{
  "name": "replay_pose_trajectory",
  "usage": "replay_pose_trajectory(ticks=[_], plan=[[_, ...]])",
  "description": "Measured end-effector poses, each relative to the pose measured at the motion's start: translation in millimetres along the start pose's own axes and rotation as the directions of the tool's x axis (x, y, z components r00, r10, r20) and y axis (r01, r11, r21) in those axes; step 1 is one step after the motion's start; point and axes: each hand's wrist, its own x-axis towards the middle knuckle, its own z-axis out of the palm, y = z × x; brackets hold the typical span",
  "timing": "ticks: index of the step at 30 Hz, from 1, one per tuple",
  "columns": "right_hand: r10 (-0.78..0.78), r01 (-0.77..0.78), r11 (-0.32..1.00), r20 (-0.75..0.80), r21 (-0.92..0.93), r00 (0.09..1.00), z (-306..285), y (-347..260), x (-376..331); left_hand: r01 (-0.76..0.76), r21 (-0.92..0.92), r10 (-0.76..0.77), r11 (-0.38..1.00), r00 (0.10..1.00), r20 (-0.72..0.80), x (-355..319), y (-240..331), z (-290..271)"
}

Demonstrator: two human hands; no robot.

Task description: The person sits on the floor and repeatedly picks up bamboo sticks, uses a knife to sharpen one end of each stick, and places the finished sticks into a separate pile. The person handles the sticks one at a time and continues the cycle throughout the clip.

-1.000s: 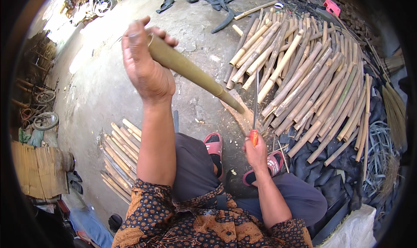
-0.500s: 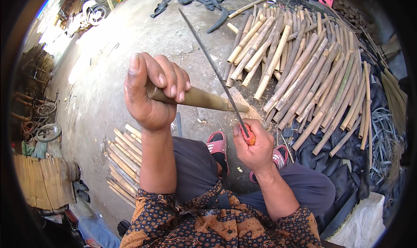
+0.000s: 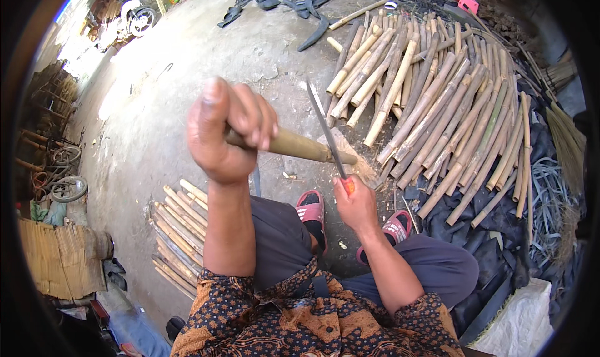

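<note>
My left hand (image 3: 228, 129), slightly blurred, is closed around the upper end of a bamboo pole (image 3: 294, 144). The pole slants down to the right, its lower end over a pale, shavings-strewn patch (image 3: 356, 157) on the floor. In my right hand (image 3: 357, 204) is the red handle of a long-bladed knife (image 3: 325, 129), with fingers wrapped round it. Its dark narrow blade points up and to the left, crossing in front of the pole near the lower end. Whether blade and pole touch, I cannot tell.
A large heap of cut bamboo poles (image 3: 431, 107) lies at the right, and a smaller stack (image 3: 178, 232) at the left by my knee. Dark strips (image 3: 306, 4) lie at the far side. A white sack (image 3: 515, 319) and black sheeting (image 3: 481, 263) are at the lower right.
The knife has swung: its tip has moved right and down, and the blade shows broader. My right hand has shifted slightly left and down; my left hand has moved slightly right with the pole.
</note>
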Motion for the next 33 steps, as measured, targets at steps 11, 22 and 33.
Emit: replay_pose_trajectory(ticks=[11, 22, 33], plan=[[0.130, -0.106, 0.965, 0.084, -0.241, 0.988, 9, 41, -1, 0.031, -0.102, -0.028, 0.994, 0.999, 0.030, 1, -4, -1], [-0.030, 0.049, 0.980, -0.102, 0.193, 0.994, -7, -3, -14, -0.005, 0.186, 0.096, 0.982, 0.870, -0.484, 4, 5, 23], [-0.026, 0.028, 0.996, -0.023, 0.087, 0.999, -15, -14, -12, -0.044, 0.220, 0.131, 0.974, 0.908, -0.399, 2, -3, 52]])
